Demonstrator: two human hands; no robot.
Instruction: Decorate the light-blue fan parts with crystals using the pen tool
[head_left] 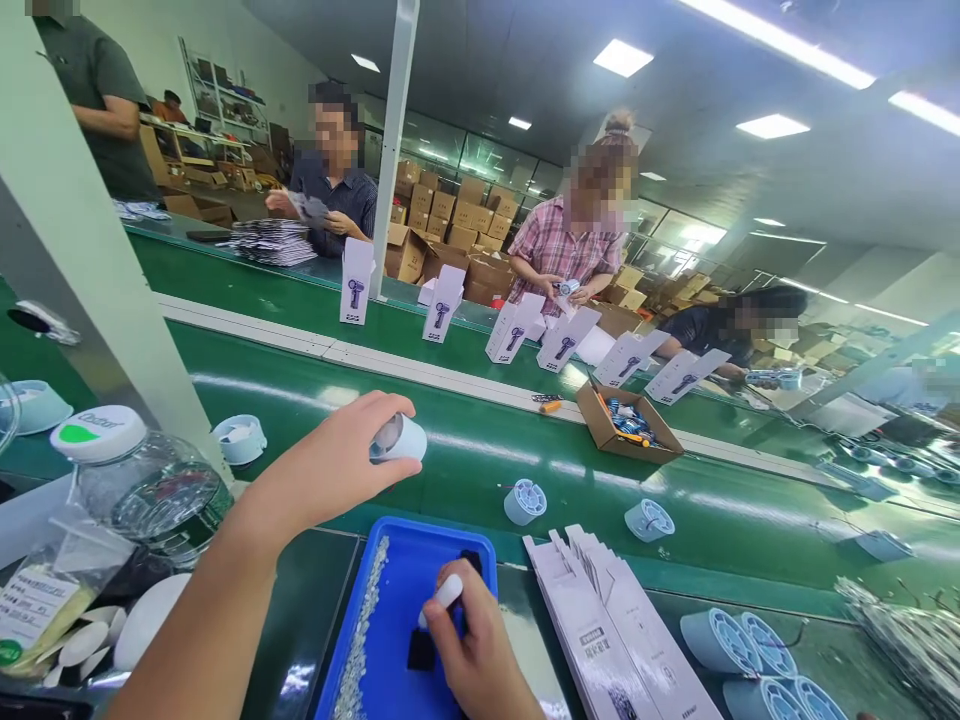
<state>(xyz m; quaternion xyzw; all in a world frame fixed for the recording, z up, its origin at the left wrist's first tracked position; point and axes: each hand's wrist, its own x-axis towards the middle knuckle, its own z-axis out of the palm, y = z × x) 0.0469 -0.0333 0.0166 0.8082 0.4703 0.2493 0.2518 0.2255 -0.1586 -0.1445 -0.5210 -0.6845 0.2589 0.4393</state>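
Observation:
My left hand is closed around a light-blue cylindrical plastic housing, thumb below and fingers above, held over the green conveyor. Low in the view, my right hand grips a short white rounded stick-like tool above a blue tray. Just under that tool lies a small black square piece; whether they touch I cannot tell. Another black piece is partly hidden behind my right fingers. Small clear pellets line the tray's left side.
Light-blue housings sit on the conveyor, with several more at lower right. Flat printed cartons lie right of the tray. A clear jar stands left beside a post. Upright boxes and co-workers are across the line.

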